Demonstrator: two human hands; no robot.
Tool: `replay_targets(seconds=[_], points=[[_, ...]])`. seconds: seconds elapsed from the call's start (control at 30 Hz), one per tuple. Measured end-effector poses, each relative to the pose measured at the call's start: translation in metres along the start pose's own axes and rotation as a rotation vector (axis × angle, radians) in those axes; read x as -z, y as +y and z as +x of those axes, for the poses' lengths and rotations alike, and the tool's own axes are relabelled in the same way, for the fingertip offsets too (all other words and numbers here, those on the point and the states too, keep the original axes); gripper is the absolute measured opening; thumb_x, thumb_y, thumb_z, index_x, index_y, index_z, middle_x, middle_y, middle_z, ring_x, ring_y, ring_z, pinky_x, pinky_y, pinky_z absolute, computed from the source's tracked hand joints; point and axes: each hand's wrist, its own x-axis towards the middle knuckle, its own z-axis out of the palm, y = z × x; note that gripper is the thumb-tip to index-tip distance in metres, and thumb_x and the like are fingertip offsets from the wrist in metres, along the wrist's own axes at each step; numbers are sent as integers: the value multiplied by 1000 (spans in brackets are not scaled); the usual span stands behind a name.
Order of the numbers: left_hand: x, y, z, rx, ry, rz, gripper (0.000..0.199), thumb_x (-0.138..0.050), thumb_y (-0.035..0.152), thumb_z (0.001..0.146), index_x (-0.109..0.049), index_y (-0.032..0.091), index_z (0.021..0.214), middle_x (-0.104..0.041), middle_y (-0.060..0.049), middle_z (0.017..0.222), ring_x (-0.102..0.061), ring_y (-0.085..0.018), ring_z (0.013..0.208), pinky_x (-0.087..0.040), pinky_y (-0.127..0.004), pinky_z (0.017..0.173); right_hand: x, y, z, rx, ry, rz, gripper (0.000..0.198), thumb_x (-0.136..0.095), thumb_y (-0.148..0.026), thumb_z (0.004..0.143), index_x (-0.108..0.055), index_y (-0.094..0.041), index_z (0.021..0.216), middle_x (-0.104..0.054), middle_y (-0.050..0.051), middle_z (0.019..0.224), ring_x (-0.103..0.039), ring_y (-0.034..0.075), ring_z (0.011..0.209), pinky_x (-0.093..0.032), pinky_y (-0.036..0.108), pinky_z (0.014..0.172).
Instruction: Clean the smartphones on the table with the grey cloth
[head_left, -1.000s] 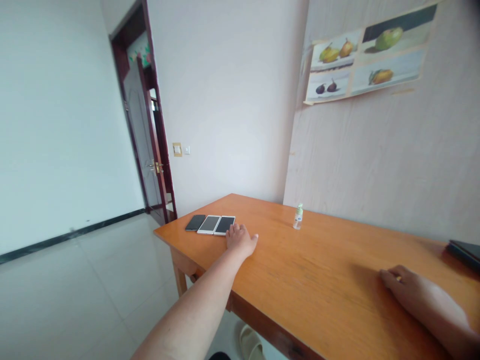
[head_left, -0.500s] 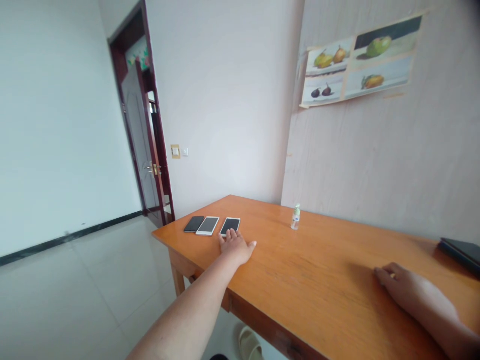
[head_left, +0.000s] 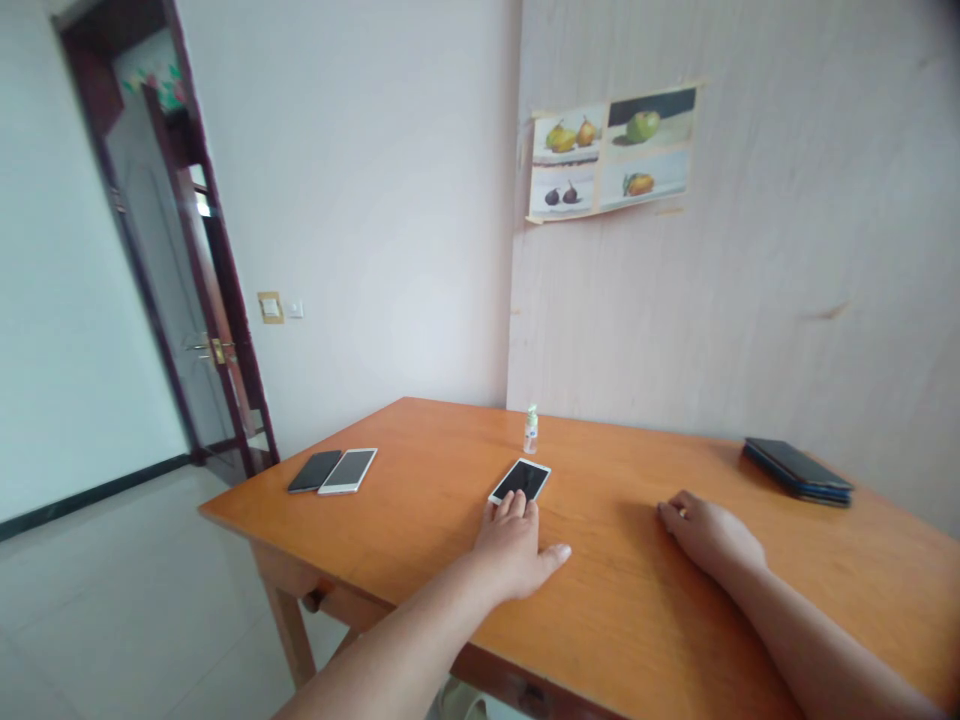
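Note:
A white-framed phone (head_left: 525,481) with a dark screen lies flat on the wooden table (head_left: 600,560). The fingertips of my left hand (head_left: 516,545) rest on its near end, stretched out, with the thumb spread to the right. On the right side of the table my right hand (head_left: 709,530) rests with its fingers curled in, and I see no object in it. Two more phones lie side by side at the left: a white one (head_left: 349,471) touching a black one (head_left: 315,471).
A small clear bottle with a pale green cap (head_left: 531,432) stands just beyond the phone. At the right back lies a stack of dark, flat items (head_left: 799,470). The table's left edge drops to a tiled floor (head_left: 112,590); the wall holds fruit pictures (head_left: 607,155).
My left hand has slid the phone to the right, away from the other two and nearer the bottle. My view has turned right. The right hand stays on the table with its fingers curled.

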Motion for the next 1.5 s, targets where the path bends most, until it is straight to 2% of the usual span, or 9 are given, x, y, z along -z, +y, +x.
replay_targets(seconds=[0.2,0.3,0.43,0.53,0.67,0.97,1.13,1.37,1.5], points=[[-8,25,6,-190,-31,-34,79,-42,67,85,-40,16,146,-30,-17,156,-22,-32,146,-17,-51,117,2,-4,-4,-22,29,18,38,-38,-49,90,-67,-24,96,-72,11,97,-67,28,91,-43,33,66],[-6,30,14,-261,10,-32,64,-47,62,86,-52,22,135,-43,-14,150,-36,-31,140,-20,-51,116,1,-5,-5,-26,42,29,36,-40,-47,90,-66,-24,95,-72,11,95,-67,27,90,-43,32,66],[0,27,32,-257,101,-65,48,-54,55,83,-63,24,118,-60,-10,132,-53,-29,122,-36,-42,106,2,-6,-6,-24,55,44,35,-40,-47,90,-67,-24,93,-72,10,93,-66,26,88,-42,31,65],[3,18,43,-141,182,-78,64,-62,62,74,-58,22,124,-64,-11,124,-57,-30,114,-43,-39,98,3,-7,-5,-15,58,56,35,-41,-48,90,-67,-24,93,-72,9,92,-66,26,88,-41,31,65],[1,6,47,-35,176,-73,88,-66,69,63,-48,20,134,-57,-14,135,-52,-33,122,-40,-40,101,3,-5,-3,18,53,75,32,-46,-48,89,-68,-24,92,-72,7,89,-66,25,86,-41,30,64],[-8,6,50,-119,191,-146,65,-68,44,67,-50,21,125,-63,-10,121,-56,-28,114,-43,-35,96,7,-14,-12,136,108,118,26,-47,-35,89,-70,-24,92,-66,6,99,-64,20,88,-43,28,74],[-9,12,47,-191,132,-228,71,-71,39,64,-47,24,129,-61,-9,125,-55,-28,116,-41,-35,99,9,-33,-23,375,174,304,26,-43,-25,89,-69,-25,91,-66,3,95,-63,18,89,-46,28,80],[-8,11,48,-214,135,-210,78,-74,48,62,-46,24,131,-60,-9,126,-53,-30,117,-41,-38,100,7,-34,-25,465,129,50,29,-45,-17,87,-70,-27,98,-71,3,101,-61,22,98,-48,33,87],[-10,11,49,-201,137,-214,82,-76,49,60,-46,22,131,-60,-10,123,-53,-30,115,-42,-39,98,9,-45,-38,566,87,13,35,-43,-19,91,-69,-22,113,-65,7,127,-58,25,115,-47,41,98]])
